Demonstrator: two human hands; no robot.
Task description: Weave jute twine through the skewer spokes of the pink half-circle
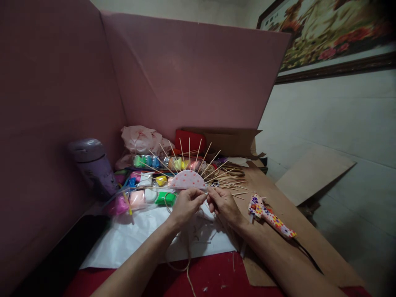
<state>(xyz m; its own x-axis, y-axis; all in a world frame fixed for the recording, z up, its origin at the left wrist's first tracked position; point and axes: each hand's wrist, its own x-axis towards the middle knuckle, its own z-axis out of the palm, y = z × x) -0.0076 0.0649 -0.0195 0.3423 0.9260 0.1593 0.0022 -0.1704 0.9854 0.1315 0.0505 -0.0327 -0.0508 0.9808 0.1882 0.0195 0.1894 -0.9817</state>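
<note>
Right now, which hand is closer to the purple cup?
The left hand. It holds the stick fan just right of the purple cup; the right hand is farther right, beyond the left hand.

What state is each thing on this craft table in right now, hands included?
Left hand: pinching the fan's lower edge.
Right hand: fingers closed at the same edge.
Pink half-disc fan: held upright, sticks fanned out.
Purple bottle: upright, lid on.
Patterned glue gun: lying flat, untouched.
Cardboard box: open.
Twine: loose, trailing off the table.
</note>
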